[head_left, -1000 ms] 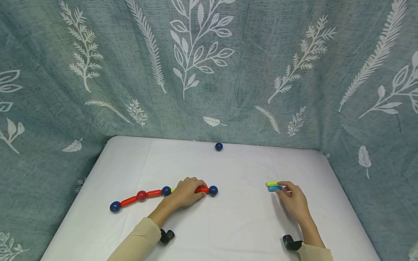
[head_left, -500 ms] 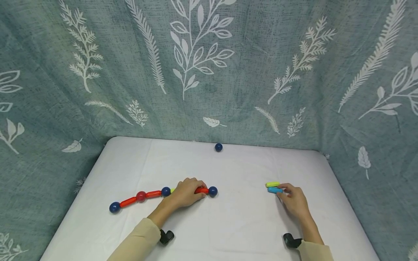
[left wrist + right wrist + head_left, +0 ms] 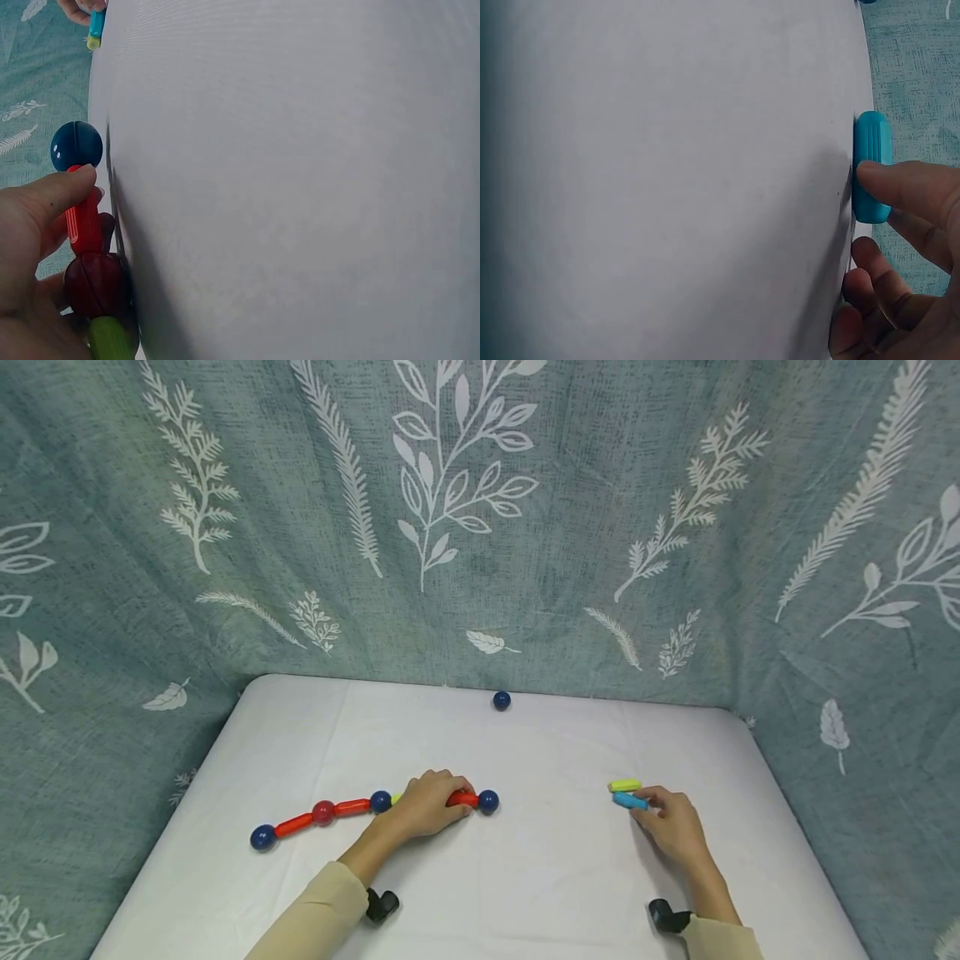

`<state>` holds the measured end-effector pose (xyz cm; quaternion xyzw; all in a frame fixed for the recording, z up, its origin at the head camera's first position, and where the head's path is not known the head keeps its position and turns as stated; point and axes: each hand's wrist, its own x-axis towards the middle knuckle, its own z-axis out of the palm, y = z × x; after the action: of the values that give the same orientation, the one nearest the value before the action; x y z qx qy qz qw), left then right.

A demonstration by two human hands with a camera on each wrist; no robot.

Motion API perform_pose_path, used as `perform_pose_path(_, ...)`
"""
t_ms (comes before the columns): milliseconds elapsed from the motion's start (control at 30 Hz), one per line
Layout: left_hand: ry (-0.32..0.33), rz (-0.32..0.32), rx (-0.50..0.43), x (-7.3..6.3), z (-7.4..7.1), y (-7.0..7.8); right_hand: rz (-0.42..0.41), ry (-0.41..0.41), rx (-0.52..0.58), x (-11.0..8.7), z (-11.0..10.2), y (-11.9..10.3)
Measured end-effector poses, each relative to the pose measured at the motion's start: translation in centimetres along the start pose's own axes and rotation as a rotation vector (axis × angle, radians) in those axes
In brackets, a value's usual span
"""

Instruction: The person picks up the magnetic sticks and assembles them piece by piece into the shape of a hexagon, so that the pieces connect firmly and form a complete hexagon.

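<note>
My left hand [image 3: 431, 806] grips a red rod [image 3: 86, 229] near the right end of a chain of balls and rods. Beyond its thumb a dark blue ball [image 3: 77, 146] caps that end. Under the palm are a dark red ball [image 3: 96, 283] and a yellow-green rod [image 3: 110, 339], mostly hidden from the head view. Leftward the chain runs on through another blue ball [image 3: 381, 802], red rods and a red ball [image 3: 323, 812]. On the right side, my right hand [image 3: 675, 827] pinches a light blue rod [image 3: 871, 139] between thumb and fingers. Just behind it lies a yellow rod [image 3: 624, 785].
A single dark blue ball [image 3: 502, 700] rests by the far edge of the white table [image 3: 555, 877]. The chain's left end is a blue ball [image 3: 263, 837]. A leaf-patterned green curtain [image 3: 480, 527] hangs behind and along both sides.
The right hand's fingers have come off the yellow rod onto the blue one. The blue rod has turned slightly, its right end nearer me, away from the yellow rod. The left hand stays put.
</note>
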<state>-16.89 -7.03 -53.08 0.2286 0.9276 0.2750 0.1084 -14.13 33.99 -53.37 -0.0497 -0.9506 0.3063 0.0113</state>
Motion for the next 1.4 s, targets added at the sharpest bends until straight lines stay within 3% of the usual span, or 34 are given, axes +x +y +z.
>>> perform_pose_path(467, -0.002, -0.004, -0.003, -0.1, 0.1, -0.1, -0.075, -0.026, 0.039, -0.5, 0.4, -1.9)
perform_pose_path(833, 0.004, -0.008, -0.003, 0.0, 0.1, -0.1, -0.177, -0.087, 0.127, -1.3, 3.8, -5.6)
perform_pose_path(1400, 0.001, -0.013, 0.002, 0.0, 0.2, -0.1, -0.22, -0.165, 0.179, -1.5, 6.6, -9.7)
